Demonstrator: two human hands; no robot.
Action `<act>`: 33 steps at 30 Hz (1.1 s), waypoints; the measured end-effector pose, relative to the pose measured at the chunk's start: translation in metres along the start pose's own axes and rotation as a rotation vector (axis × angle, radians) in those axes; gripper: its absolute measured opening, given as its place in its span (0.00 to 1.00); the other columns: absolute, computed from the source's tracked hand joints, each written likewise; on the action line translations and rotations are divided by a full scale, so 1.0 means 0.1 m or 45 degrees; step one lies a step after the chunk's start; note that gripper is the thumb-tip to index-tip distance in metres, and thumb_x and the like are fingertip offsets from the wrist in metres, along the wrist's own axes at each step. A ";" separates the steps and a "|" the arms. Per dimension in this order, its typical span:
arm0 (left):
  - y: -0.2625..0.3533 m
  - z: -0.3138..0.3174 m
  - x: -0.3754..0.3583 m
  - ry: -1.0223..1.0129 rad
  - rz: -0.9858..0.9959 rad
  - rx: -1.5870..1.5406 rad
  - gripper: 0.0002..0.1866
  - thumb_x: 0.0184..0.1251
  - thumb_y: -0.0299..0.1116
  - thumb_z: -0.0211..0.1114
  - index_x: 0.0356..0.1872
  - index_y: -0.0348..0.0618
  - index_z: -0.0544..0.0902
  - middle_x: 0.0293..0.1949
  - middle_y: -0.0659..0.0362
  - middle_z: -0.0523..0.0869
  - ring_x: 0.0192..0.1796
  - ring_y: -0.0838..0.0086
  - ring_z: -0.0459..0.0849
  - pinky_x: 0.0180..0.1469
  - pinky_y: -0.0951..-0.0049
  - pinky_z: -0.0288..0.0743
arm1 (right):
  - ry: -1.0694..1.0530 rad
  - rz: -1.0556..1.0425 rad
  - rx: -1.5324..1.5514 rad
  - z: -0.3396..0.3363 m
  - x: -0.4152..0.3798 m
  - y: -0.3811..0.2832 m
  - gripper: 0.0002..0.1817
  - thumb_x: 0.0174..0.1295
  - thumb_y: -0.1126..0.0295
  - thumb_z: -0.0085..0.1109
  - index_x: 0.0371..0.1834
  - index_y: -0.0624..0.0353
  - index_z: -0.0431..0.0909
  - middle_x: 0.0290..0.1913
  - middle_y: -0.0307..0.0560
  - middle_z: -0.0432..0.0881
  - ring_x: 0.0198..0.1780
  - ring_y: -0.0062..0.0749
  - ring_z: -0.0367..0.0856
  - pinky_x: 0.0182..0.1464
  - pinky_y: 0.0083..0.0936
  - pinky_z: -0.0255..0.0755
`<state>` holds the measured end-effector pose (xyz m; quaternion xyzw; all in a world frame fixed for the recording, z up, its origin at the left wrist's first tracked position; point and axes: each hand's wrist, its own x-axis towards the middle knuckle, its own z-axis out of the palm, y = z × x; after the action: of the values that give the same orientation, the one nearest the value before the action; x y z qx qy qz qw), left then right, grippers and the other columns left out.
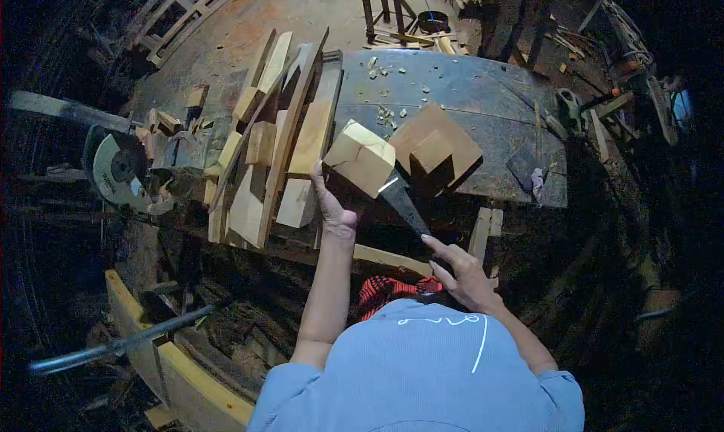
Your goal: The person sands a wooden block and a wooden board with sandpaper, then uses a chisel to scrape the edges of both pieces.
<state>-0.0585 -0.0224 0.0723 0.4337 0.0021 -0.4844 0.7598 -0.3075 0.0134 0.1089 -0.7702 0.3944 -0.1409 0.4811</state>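
Note:
A pale wooden block [362, 160], with a dark crack line across its face, is held up by my left hand [335, 213], whose fingers are at its left edge. My right hand [465, 274] is closed at the lower end of a dark flat-bladed tool [407, 209]. The blade widens away from that hand, and its bright end meets or overlaps the block's lower right corner. Its handle is hidden in my grip. Just beyond, a larger squarish wood piece [446, 134] with a smaller block shape on top rests on the bench.
Long boards and blocks [290, 142] are piled at the left of the worktable [362, 78]. A circular-blade saw [117, 168] stands farther left. Wood chips [387, 115] lie on the tabletop. A hammer-like tool [528, 164] lies at the right. A metal bar [128, 341] crosses the lower left.

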 end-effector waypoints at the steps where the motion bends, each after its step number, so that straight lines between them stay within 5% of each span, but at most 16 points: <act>1: 0.01 0.03 -0.02 0.035 0.029 0.025 0.29 0.56 0.59 0.56 0.51 0.47 0.75 0.48 0.57 0.78 0.51 0.64 0.76 0.53 0.61 0.71 | 0.012 -0.016 -0.005 0.01 0.00 -0.01 0.26 0.59 0.70 0.54 0.63 0.44 0.65 0.30 0.51 0.72 0.33 0.42 0.75 0.40 0.34 0.71; 11: -0.12 -0.08 -0.10 -0.338 -0.387 -0.106 0.31 0.54 0.60 0.57 0.51 0.46 0.74 0.45 0.58 0.79 0.47 0.67 0.78 0.50 0.64 0.73 | 0.138 -0.049 0.003 -0.07 0.19 -0.06 0.26 0.59 0.69 0.55 0.63 0.43 0.64 0.30 0.51 0.72 0.32 0.42 0.76 0.39 0.33 0.72; 15: -0.13 -0.06 -0.02 -0.166 -0.152 -0.007 0.31 0.54 0.60 0.57 0.51 0.46 0.74 0.45 0.58 0.79 0.47 0.66 0.79 0.47 0.64 0.74 | 0.037 -0.023 -0.005 -0.04 0.10 -0.05 0.26 0.59 0.70 0.55 0.63 0.44 0.65 0.29 0.52 0.73 0.32 0.42 0.76 0.39 0.34 0.72; 26: -0.11 -0.08 -0.16 -0.513 -0.523 -0.125 0.31 0.60 0.57 0.53 0.57 0.45 0.70 0.53 0.55 0.75 0.53 0.65 0.77 0.52 0.62 0.75 | 0.116 -0.113 -0.058 -0.07 0.32 -0.01 0.28 0.58 0.70 0.55 0.64 0.41 0.63 0.29 0.52 0.73 0.31 0.43 0.76 0.36 0.35 0.72; 31: -0.27 -0.13 -0.17 -0.402 -0.444 0.068 0.29 0.60 0.48 0.60 0.60 0.47 0.65 0.53 0.56 0.74 0.54 0.68 0.75 0.53 0.64 0.75 | 0.095 -0.051 -0.077 -0.06 0.28 -0.04 0.28 0.59 0.69 0.55 0.64 0.40 0.63 0.29 0.51 0.73 0.31 0.42 0.76 0.36 0.35 0.72; 33: -0.29 -0.04 -0.11 -0.443 -0.181 0.360 0.30 0.59 0.42 0.62 0.60 0.46 0.63 0.51 0.57 0.74 0.52 0.70 0.75 0.54 0.67 0.73 | 0.118 -0.040 -0.093 -0.04 0.28 -0.04 0.28 0.59 0.69 0.54 0.64 0.40 0.63 0.29 0.51 0.72 0.31 0.42 0.76 0.37 0.35 0.72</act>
<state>-0.0841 -0.0160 0.0548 0.4444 -0.1660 -0.5997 0.6445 -0.2901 -0.0088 0.1102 -0.7860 0.4090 -0.1695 0.4315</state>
